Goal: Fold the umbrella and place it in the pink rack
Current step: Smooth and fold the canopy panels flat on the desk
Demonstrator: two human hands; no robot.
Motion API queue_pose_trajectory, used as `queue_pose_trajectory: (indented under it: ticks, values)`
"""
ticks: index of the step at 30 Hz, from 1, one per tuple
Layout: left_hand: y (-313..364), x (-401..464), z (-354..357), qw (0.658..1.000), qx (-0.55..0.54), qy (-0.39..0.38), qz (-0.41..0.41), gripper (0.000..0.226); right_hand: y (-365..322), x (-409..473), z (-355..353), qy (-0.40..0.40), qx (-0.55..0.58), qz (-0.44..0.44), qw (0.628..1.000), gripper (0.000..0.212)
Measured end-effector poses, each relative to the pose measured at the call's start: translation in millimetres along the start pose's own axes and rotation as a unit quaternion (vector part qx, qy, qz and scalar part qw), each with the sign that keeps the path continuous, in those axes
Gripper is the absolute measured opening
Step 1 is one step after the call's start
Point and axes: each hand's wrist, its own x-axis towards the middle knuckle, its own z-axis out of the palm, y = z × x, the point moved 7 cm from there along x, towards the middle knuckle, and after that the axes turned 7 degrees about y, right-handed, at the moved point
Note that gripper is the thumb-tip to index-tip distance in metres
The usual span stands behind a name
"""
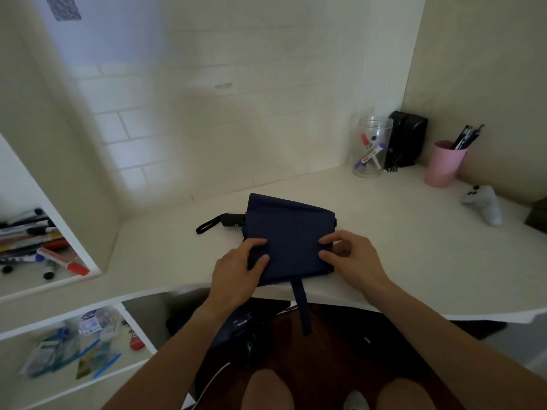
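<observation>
A collapsed navy-blue umbrella (291,232) lies flat on the white desk (399,238), its fabric spread in a loose rectangle. Its black handle (233,219) with a wrist loop points left. A fabric strap (302,306) hangs over the desk's front edge. My left hand (236,270) grips the fabric's near left corner. My right hand (352,255) pinches the near right edge. A pink cup (441,168) holding dark pens stands at the back right.
A clear jar of markers (371,149) and a black box (407,137) stand at the back right. A white game controller (485,204) lies at the right. Open shelves with markers (35,244) and packets (68,344) are on the left. My knees are below the desk.
</observation>
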Motion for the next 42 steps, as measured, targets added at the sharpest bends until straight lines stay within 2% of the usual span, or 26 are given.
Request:
queue_pose_trajectory:
  ticks: [4, 7, 10, 11, 13, 16, 19, 21, 23, 24, 26, 29, 30, 32, 33, 34, 35, 38, 40, 42]
  values:
    - [1, 0, 3, 0.999, 0.022, -0.014, 0.022, 0.037, 4, 0, -1, -0.039, -0.045, 0.022, 0.998, 0.023]
    - [0, 0, 6, 0.999, -0.014, -0.028, 0.006, 0.039, -8, 4, 2, -0.029, -0.149, -0.007, 0.988, 0.028]
    - [-4, 0, 8, 0.999, -0.024, -0.028, 0.007, 0.041, -44, 2, 5, 0.079, -0.232, -0.167, 0.955, 0.030]
    - [-5, 0, 9, 0.999, -0.022, -0.024, 0.012, 0.042, -55, -1, 13, 0.085, -0.257, -0.238, 0.933, 0.034]
    - [-8, 1, 10, 0.999, -0.020, -0.022, 0.019, 0.044, -56, 0, 39, 0.011, -0.322, -0.319, 0.891, 0.053]
    - [-9, 2, 13, 0.999, -0.025, -0.035, 0.027, 0.050, -22, 7, 63, -0.148, -0.419, -0.301, 0.844, 0.072]
    - [-15, 1, 13, 0.998, 0.010, -0.063, 0.030, 0.059, -2, 5, 66, -0.195, -0.454, -0.291, 0.819, 0.076]
    - [-6, 6, 4, 0.997, 0.028, -0.030, 0.061, 0.060, 2, 2, 68, -0.200, -0.451, -0.292, 0.819, 0.079]
    - [24, 14, -2, 0.983, 0.061, 0.022, 0.171, 0.053, 4, 1, 69, -0.198, -0.449, -0.287, 0.822, 0.080]
    - [36, 16, 2, 0.972, 0.082, 0.019, 0.220, 0.048, 4, 1, 70, -0.196, -0.451, -0.286, 0.822, 0.077]
    - [41, 16, 21, 0.956, 0.126, -0.051, 0.259, 0.049, 4, 0, 70, -0.201, -0.455, -0.282, 0.821, 0.072]
    - [8, 6, 45, 0.942, 0.190, -0.156, 0.230, 0.058, -8, 1, 63, -0.237, -0.418, -0.263, 0.836, 0.071]
    - [1, 4, 47, 0.939, 0.198, -0.165, 0.228, 0.060, -20, 9, 56, -0.219, -0.380, -0.251, 0.863, 0.064]
    - [-2, 3, 49, 0.937, 0.201, -0.162, 0.236, 0.060, -47, 43, 34, -0.098, -0.283, -0.239, 0.924, 0.042]
    - [0, 3, 49, 0.935, 0.204, -0.158, 0.242, 0.060, -56, 62, 24, -0.036, -0.264, -0.232, 0.935, 0.036]
    - [3, 2, 48, 0.934, 0.207, -0.154, 0.247, 0.060, -61, 81, 18, -0.007, -0.270, -0.215, 0.939, 0.035]
    - [4, 2, 47, 0.933, 0.210, -0.150, 0.251, 0.060, -61, 98, 19, -0.025, -0.285, -0.185, 0.940, 0.037]
    - [5, 0, 46, 0.931, 0.215, -0.153, 0.253, 0.060, -42, 127, 38, -0.176, -0.277, -0.048, 0.943, 0.031]
    - [6, 0, 45, 0.930, 0.218, -0.147, 0.256, 0.060, -38, 137, 45, -0.205, -0.263, -0.023, 0.942, 0.020]
    - [7, 1, 45, 0.929, 0.221, -0.139, 0.262, 0.059, -45, 144, 48, -0.194, -0.260, -0.042, 0.945, 0.013]
